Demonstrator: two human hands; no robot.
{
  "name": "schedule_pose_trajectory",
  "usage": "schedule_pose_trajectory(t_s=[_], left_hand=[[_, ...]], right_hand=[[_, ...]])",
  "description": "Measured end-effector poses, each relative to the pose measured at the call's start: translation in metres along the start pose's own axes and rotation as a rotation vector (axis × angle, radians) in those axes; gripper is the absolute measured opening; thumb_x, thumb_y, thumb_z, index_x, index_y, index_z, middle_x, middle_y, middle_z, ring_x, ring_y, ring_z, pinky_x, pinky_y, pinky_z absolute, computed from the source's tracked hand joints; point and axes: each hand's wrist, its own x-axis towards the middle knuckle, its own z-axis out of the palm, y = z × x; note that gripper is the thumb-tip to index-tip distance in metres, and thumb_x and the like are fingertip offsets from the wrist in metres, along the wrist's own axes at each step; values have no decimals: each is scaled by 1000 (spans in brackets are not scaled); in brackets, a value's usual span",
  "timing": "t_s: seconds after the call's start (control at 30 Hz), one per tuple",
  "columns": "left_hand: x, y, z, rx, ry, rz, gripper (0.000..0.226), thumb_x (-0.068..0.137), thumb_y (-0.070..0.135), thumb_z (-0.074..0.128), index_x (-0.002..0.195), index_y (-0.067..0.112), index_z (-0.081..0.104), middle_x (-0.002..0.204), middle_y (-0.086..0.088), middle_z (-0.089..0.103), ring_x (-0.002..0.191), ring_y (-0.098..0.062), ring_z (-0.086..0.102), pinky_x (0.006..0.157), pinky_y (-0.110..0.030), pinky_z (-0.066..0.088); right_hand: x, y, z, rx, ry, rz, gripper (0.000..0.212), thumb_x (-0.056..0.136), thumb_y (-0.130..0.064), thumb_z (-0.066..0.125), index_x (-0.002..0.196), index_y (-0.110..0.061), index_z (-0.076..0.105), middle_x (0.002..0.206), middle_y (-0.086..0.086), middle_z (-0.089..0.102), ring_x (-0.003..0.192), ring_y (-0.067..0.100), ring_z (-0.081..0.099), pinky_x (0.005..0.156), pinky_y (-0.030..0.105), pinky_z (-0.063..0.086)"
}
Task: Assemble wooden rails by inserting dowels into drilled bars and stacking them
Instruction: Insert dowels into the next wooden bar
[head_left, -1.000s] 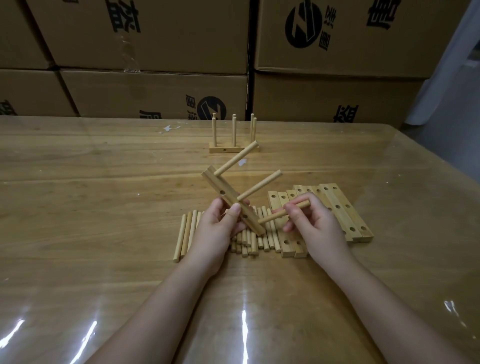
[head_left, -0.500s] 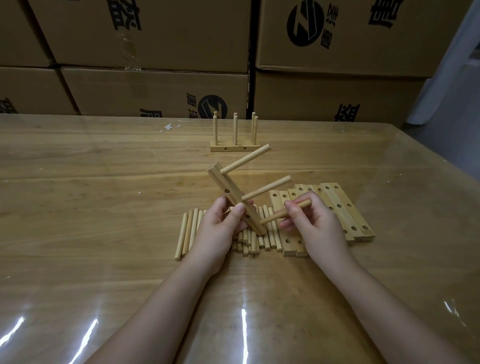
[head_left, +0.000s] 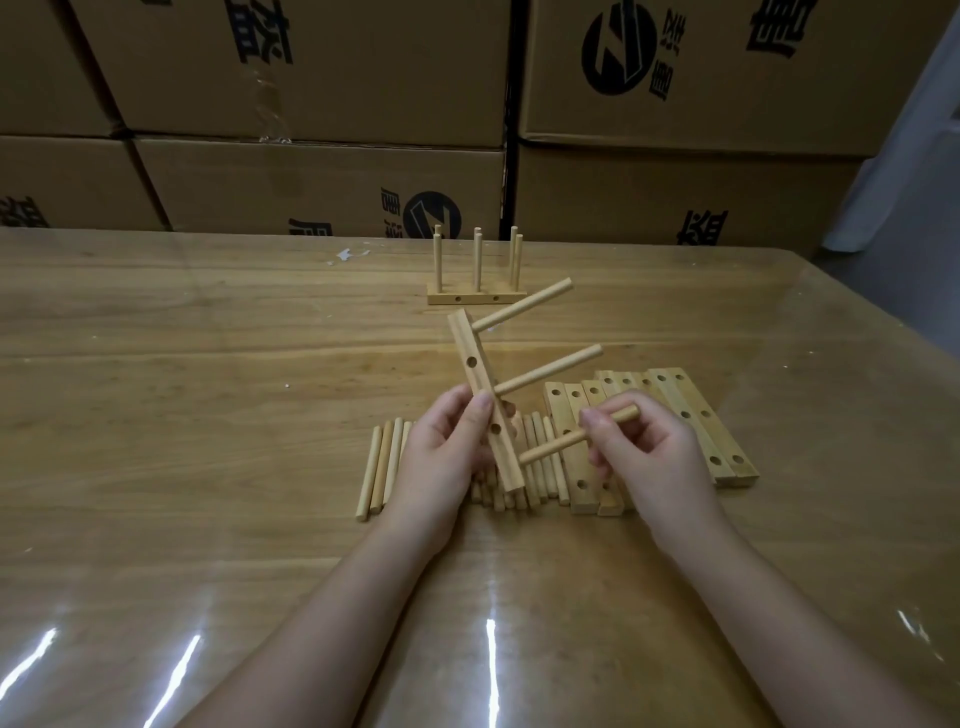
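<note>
Far side, L to R: stacked cardboard boxes (head_left: 311, 171) w/ black printed characters, too skewed to read, plus a round black logo w/ a slanted Z-like stroke, seen on a lower box near ctr and again on an upper box to the right. A small white scrap (head_left: 347, 254) lies on the counter (head_left: 156, 389) far-left of ctr.

Near ctr-left, loose dowels (head_left: 382, 467) lie side by side on the counter, the row running right under the hands. L hand (head_left: 441, 457) is over them, thumb and fingers curled round a drilled bar (head_left: 485, 410) at its lower half. The bar is held off the counter, nearly upright, top end leaning left; two side holes show. Beyond it, far ctr, a finished rail (head_left: 475, 299) stands on the counter w/ dowels upright in its base.

Two dowels stick out of the held bar to the right and upward: upper dowel (head_left: 522, 312) near the top end, middle dowel (head_left: 548, 370) at mid-length. A third dowel (head_left: 576, 436) meets the bar near its low end; can't tell if the tip is in a hole. R hand (head_left: 649, 457) pinches this dowel btwn thumb and fingertips near its right end, other fingers curled.

Right of and under the R hand, spare drilled bars (head_left: 691, 415) lie flat in a row, touching each other.
</note>
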Motion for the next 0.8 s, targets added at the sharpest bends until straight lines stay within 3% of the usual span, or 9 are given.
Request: schedule_pose_trajectory(t_s=[0.1,0.23,0.4,0.5,0.6,0.8], left_hand=[[2,0,0,3,76,-45,24,96,29,50,93,13,67,77,1,68,68,-12,63,58,-26,53],[1,1,1,45,139,-45,31,99,28,45,80,22,69,65,7,66,59,-5,61,52,-19,47],[1,1,2,55,164,-49,30,99,27,46,81,24,69,68,8,66,61,-5,61,57,-22,48],[0,2,3,53,163,-43,34,100,26,45,77,25,70,68,7,67,59,-4,62,53,-19,48],[0,3,4,58,168,-44,39,100,26,44,72,27,71,67,7,66,58,-3,60,52,-18,48],[1,2,3,22,177,-74,35,100,28,42,79,15,66,59,7,63,53,-4,56,49,-18,47]], right_hand=[[-3,0,6,22,-97,2,5,85,-13,62,83,-17,63,67,-1,65,59,9,62,55,19,51],[-8,1,11,-177,-183,-135,2,82,-26,64,84,-27,64,79,-11,64,70,4,61,59,15,49],[-2,0,4,-519,-222,-428,29,86,-38,55,95,-15,70,79,-8,57,68,8,54,57,25,48],[-2,0,5,-669,-226,-528,32,88,-37,51,98,-14,71,77,-5,56,66,4,48,53,20,43],[-4,0,9,-689,-193,-547,31,88,-34,50,93,-13,72,75,-5,56,70,2,45,58,15,38],[-8,-2,15,-660,-156,-539,28,88,-32,52,88,-12,72,74,-3,56,71,10,52,60,26,47]])
